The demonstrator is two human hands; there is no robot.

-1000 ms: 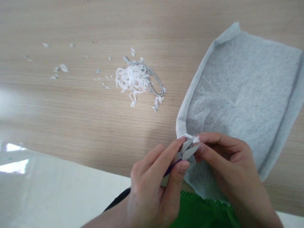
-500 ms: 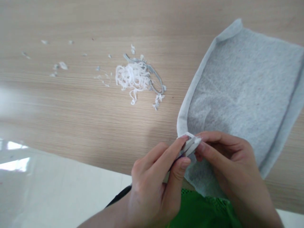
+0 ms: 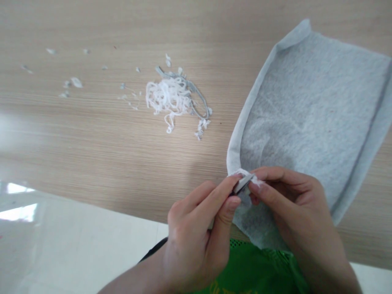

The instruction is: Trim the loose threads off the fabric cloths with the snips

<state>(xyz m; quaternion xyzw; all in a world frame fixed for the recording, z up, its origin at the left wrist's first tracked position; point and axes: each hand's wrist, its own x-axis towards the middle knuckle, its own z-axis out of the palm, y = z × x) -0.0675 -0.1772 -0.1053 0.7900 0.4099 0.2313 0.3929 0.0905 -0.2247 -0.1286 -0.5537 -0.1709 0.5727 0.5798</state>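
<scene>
My left hand (image 3: 202, 228) is closed around a small pair of thread snips (image 3: 244, 183), whose short metal blades point up and right; their handles are mostly hidden in my palm. The blades lie against the corner of a light grey fleecy cloth piece (image 3: 309, 102) with folded, hemmed edges. My right hand (image 3: 294, 200) pinches that corner between thumb and fingers, right at the blade tips. A bit of white fuzzy thread (image 3: 259, 181) shows at the pinch. The rest of the cloth spreads away to the upper right.
On the wood-grain table (image 3: 122, 163), left of the cloth, lies a heap of white thread (image 3: 168, 96) with a grey strip (image 3: 199, 96) looped beside it. Small scraps (image 3: 76, 82) are scattered farther left. The table's front edge runs under my wrists, above a pale floor (image 3: 92, 245).
The snips' blades, apart before, are now closer together at the cloth corner. Both hands stay nearly in place; the whole view has shifted slightly.
</scene>
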